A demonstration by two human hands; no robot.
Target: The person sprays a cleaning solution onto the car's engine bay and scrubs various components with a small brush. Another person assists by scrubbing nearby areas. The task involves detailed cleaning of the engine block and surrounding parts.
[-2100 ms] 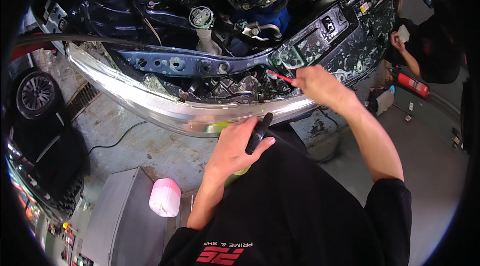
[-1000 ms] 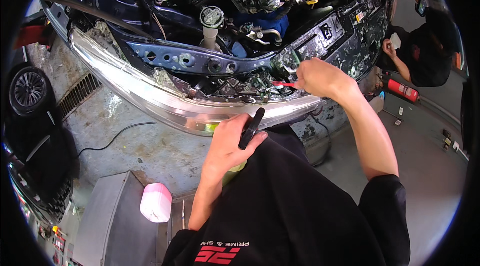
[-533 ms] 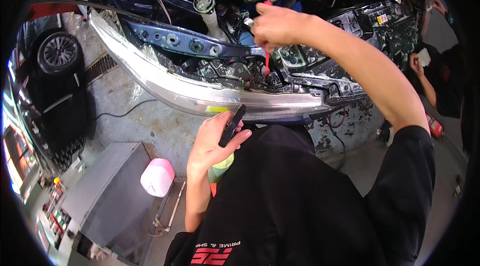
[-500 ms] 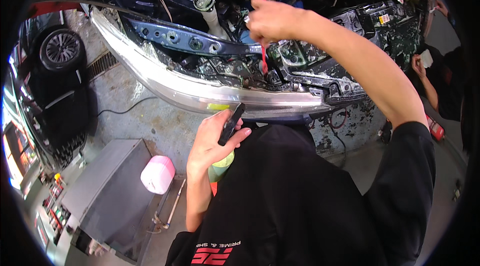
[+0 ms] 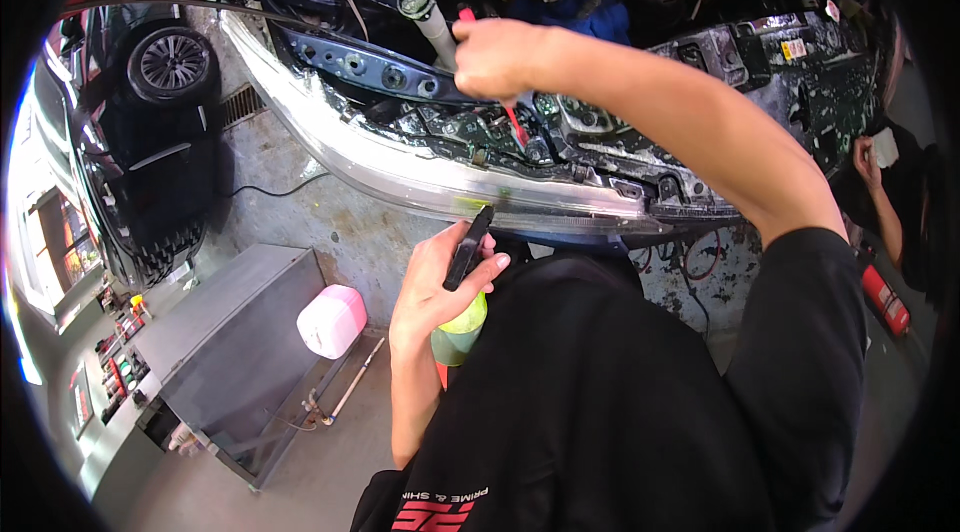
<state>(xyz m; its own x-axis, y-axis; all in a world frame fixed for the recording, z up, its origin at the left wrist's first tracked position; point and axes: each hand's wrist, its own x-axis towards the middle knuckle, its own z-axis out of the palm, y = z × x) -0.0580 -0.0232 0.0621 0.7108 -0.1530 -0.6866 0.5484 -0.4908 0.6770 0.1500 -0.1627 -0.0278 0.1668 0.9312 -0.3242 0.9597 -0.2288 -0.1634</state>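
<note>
Head view: the right arm reaches across the car's front, elbow bent, with the right hand closed on a red brush; the brush head points down behind the clear headlight, and contact there cannot be confirmed. The left hand, well apart from the right, grips a spray bottle at its black spray head, just below the headlight. White residue spots the engine bay's black panel. The worn floor carries a grey cabinet. Containers: the bottle is translucent green; beside the cabinet, a pink-and-white jug has contents that cannot be determined.
</note>
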